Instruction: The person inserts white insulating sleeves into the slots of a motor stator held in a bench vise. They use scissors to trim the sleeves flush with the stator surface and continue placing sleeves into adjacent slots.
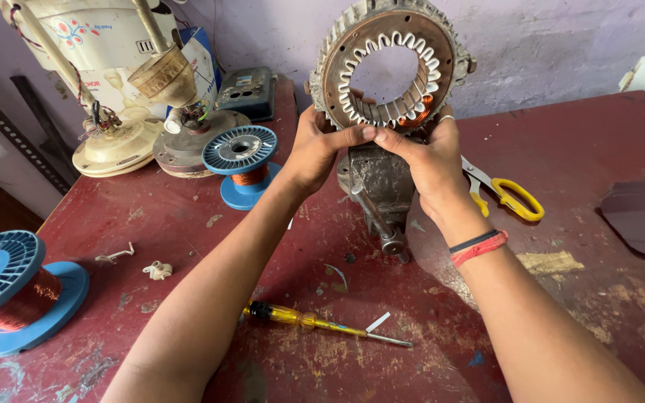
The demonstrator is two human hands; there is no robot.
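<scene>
Head view: stator (388, 63) stands upright on edge atop the vise (377, 186), bore facing the camera, axis running toward the wall. Left hand (313, 149) and right hand (431, 157) clasp its lower rim, fingers curled shut around it. I judge it is being seated or checked; steady, even grip seems needed. Screwdriver (315, 322), scissors (505, 194), wire spool (242, 160) lie around.

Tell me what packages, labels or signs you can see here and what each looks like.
Printed decal: on the cream fan housing, back left; red and blue markings.
Blue and white carton: behind that housing, against the wall; mostly hidden.
No screens in view.
</scene>
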